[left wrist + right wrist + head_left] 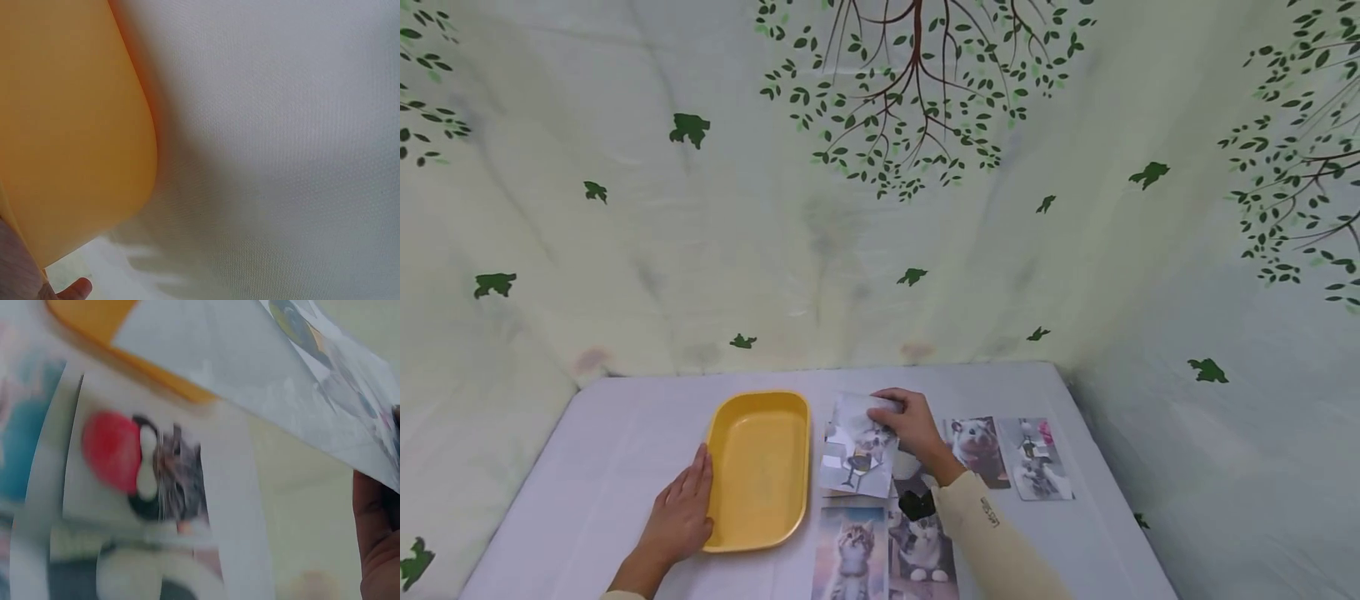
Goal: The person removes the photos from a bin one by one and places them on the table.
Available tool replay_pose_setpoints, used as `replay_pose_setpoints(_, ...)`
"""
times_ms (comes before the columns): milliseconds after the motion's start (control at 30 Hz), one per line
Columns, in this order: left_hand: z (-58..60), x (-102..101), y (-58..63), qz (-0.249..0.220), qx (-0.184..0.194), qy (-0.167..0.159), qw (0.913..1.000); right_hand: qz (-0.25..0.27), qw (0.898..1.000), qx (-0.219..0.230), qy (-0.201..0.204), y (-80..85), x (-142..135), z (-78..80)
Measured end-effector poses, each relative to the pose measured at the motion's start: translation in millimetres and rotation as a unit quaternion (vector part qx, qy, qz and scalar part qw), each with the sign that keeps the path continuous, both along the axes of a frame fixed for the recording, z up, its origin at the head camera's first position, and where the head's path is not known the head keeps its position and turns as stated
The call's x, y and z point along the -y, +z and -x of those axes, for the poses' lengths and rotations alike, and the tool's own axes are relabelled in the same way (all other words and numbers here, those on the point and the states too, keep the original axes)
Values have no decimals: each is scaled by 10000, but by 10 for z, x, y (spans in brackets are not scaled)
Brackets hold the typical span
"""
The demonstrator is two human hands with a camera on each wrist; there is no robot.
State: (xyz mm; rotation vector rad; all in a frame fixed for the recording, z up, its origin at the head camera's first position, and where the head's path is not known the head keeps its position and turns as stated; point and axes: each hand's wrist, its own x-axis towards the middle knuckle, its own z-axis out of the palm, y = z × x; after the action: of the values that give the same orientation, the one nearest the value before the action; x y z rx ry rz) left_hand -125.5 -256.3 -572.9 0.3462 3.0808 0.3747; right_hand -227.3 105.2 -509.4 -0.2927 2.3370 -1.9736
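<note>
A yellow rectangular tray (762, 467) stands left of centre in the head view. Along its left side lies my left hand (679, 515), with straight fingers touching the edge; the left wrist view shows the tray's wall (75, 137) and a fingertip (76, 289). My right hand (913, 423) pinches a picture card (853, 467) by its upper right corner. That card shows a glass and a grey animal. Under the raised card, the right wrist view shows another card (144, 469) with a cat and a red shape.
Nearer me lie a kitten card (853, 554) and a grey-and-white cat card (921, 550). Farther right are a hamster-like animal card (979, 450) and another photo card (1039, 462). A leaf-printed curtain (820, 250) surrounds the white table (565, 500).
</note>
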Motion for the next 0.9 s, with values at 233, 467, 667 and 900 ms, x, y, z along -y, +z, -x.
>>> replay_pose_setpoints(233,-15,8,13,33,-20,34,10000,-530,9979,245,-290,-135,-677,-260)
replay_pose_setpoints(467,-15,0,32,40,11,15,10000,-1129,9860,883,-855,-443,-1300,-586)
replay_pose_setpoints(667,-5,1,1,90,-1,-18,10000,-1362,9788,1372,-672,-669,-1719,-865)
replay_pose_setpoints(900,18,-12,-5,76,6,-24,10000,-1837,9749,1205,-363,-901,-1908,-1048)
